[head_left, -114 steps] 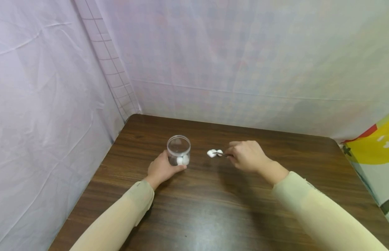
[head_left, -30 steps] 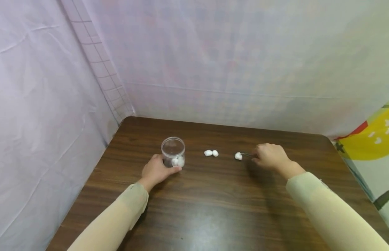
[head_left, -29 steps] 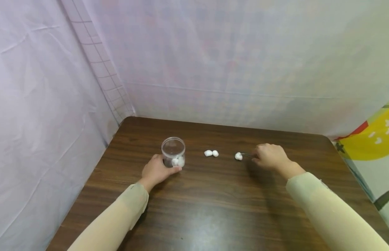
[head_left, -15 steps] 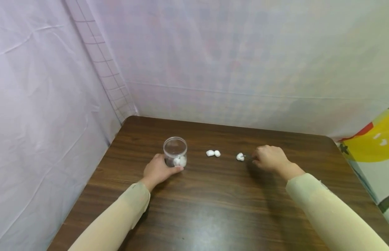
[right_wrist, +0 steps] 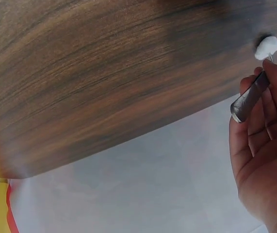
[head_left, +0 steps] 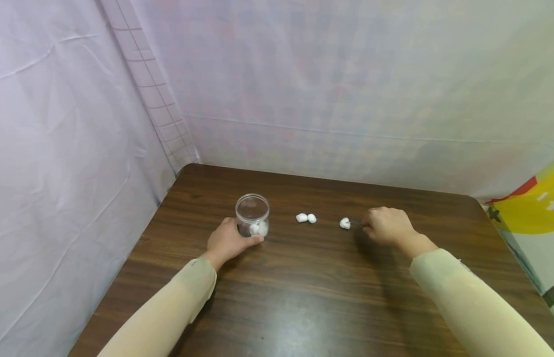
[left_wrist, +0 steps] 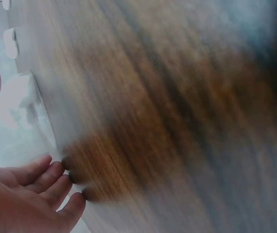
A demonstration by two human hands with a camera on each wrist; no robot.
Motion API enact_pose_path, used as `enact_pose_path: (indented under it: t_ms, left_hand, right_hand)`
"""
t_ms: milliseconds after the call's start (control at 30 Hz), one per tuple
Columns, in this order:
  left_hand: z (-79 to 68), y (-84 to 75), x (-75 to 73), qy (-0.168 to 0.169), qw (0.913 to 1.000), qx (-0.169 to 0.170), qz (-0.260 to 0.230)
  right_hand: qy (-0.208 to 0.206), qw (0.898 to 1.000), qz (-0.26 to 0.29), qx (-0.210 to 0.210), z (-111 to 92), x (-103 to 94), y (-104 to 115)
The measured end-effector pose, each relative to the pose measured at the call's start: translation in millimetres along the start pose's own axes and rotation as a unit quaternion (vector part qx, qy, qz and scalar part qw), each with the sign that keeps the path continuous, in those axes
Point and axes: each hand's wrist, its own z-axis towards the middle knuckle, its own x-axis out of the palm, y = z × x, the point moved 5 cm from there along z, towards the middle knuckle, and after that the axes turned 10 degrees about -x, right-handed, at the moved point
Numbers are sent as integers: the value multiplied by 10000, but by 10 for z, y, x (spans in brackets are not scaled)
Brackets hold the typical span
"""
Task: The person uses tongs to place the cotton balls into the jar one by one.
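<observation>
Wood table (head_left: pixel 277 287) — my right hand (head_left: pixel 386 225) pinches tweezers (right_wrist: pixel 249 101), cotton ball (head_left: pixel 345 223) just left, probably gripped; left hand (head_left: pixel 226 242) holds jar (head_left: pixel 244 226).

White cloth (head_left: pixel 330 74) hangs behind the brown wood-grain table (head_left: pixel 277 292), a yellow print (head_left: pixel 522 213) at right
</observation>
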Motion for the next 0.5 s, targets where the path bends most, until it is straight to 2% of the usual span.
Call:
enact_pose_path:
  t_ms: [233,500]
  left_hand:
    - [6,1,0,-12,10000,-3,30]
    - [8,2,6,-4,10000,-21,28]
  right_hand:
    - [-26,10000,-31,-3,-18,-45,7]
    - [-387,9988,-176,-243,-30,-163,93]
